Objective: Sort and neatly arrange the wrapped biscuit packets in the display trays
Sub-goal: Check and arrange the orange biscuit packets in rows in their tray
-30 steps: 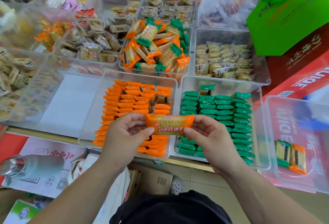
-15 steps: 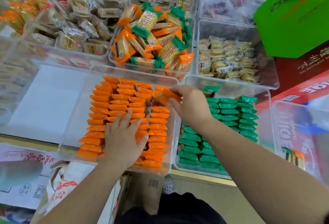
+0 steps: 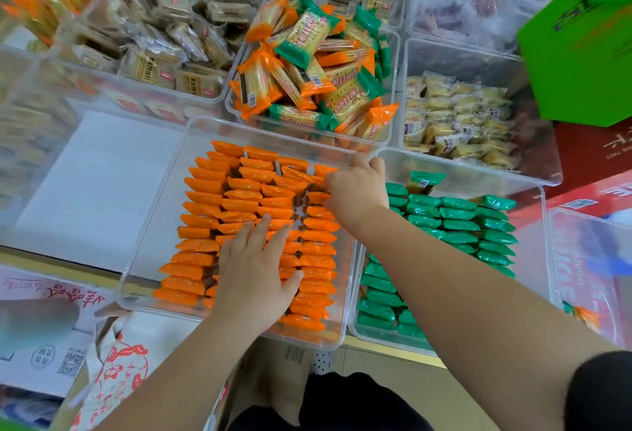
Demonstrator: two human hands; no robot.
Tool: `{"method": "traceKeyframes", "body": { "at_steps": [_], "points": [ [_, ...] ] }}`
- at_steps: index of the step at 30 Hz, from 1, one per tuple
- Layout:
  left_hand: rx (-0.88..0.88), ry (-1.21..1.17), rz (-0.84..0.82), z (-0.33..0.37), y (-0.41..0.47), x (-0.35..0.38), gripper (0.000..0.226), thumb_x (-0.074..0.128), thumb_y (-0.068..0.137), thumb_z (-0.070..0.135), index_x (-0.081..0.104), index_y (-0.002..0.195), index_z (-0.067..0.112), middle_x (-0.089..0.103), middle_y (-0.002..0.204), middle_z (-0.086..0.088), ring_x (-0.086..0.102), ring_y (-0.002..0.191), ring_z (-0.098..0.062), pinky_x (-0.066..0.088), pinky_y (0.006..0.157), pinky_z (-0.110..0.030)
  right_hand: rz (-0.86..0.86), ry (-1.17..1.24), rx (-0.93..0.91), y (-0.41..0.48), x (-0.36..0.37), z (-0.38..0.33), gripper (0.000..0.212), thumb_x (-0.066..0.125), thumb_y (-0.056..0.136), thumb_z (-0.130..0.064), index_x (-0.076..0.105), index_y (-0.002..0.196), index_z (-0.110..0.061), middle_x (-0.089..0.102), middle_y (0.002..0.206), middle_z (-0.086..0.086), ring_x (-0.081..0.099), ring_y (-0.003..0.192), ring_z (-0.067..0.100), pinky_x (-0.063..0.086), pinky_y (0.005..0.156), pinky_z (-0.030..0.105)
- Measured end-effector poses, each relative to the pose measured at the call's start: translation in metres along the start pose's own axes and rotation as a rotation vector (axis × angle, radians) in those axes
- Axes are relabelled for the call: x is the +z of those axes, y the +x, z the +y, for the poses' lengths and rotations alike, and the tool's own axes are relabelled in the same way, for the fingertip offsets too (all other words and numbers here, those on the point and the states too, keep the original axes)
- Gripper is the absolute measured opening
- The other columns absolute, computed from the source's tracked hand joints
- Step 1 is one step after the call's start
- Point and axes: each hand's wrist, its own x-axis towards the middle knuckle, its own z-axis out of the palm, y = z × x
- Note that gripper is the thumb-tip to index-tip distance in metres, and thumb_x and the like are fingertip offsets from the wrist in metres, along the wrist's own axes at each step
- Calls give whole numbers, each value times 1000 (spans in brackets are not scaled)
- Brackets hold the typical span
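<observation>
The left hand (image 3: 254,266) lies flat with fingers spread on the orange packets (image 3: 205,218), pressing down the middle rows near the front of their clear tray (image 3: 164,225). The right hand (image 3: 355,191) is at the far end of the right-most row, fingers curled down onto a packet there; whether it pinches the packet or only pushes it into line I cannot tell.

The orange packets stand on edge in four close rows that fill most of the tray, with a bare strip down its left side. Just beside it on the right, the green packets (image 3: 458,225) are lined up the same way in their own tray (image 3: 543,225), though one green packet (image 3: 425,179) stands loose at the far end.

I judge the sorting to be well along but not finished. The tray behind holds a mixed heap (image 3: 307,64) of orange and green packets, still jumbled, and these remain to be separated and set into the rows.
</observation>
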Motion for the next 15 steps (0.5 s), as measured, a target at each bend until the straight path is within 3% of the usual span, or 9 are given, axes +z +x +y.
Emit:
{"method": "traceKeyframes", "body": {
  "at_steps": [6, 8, 11, 15],
  "points": [
    [117, 54, 72, 13, 20, -8, 85, 51, 93, 62, 7, 159, 31, 1, 169, 2, 3, 155, -23, 7, 124, -48, 90, -8, -6, 2, 2, -2, 32, 60, 94, -41, 64, 120, -23, 61, 123, 1, 44, 124, 28, 24, 104, 45],
    [150, 60, 85, 16, 31, -10, 87, 53, 93, 61, 8, 160, 28, 0, 169, 3, 3, 155, -21, 8, 125, -49, 69, 4, -18, 0, 1, 2, 30, 55, 95, -42, 67, 117, -23, 61, 122, 1, 43, 124, 28, 24, 104, 46],
    [213, 96, 105, 21, 47, -12, 88, 53, 92, 60, 10, 160, 24, 2, 169, 3, 12, 153, -22, 17, 123, -48, 27, 32, -33, -3, -3, 7, 22, 49, 95, -23, 67, 107, -23, 66, 114, -1, 42, 121, 27, 26, 97, 46],
    [239, 207, 72, 29, 64, -13, 88, 50, 92, 61, 9, 160, 23, 6, 168, 1, 29, 142, -26, 30, 113, -43, -38, -3, -27, -2, -12, 2, 22, 52, 93, -15, 67, 107, -22, 65, 112, 0, 40, 125, 30, 26, 104, 48]
  ]
}}
